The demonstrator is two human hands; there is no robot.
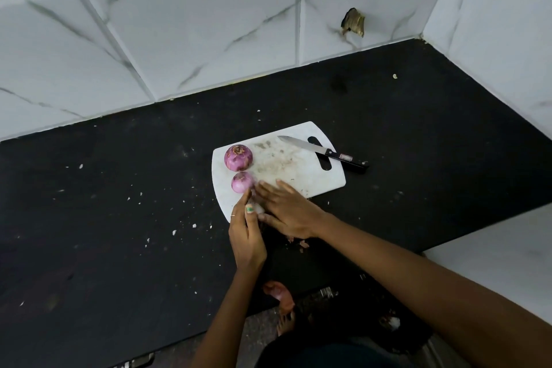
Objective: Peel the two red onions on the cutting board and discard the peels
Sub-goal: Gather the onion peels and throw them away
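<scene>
Hands: right hand flat on cutting board, left hand grip pinching peel scrap.

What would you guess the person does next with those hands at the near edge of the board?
Probably sweep the loose peels off the cutting board's near edge. Both onions already look peeled. The right hand lies flat, fingers straight; the left hand is cupped beside it at the board's edge, as if to catch them.
</scene>
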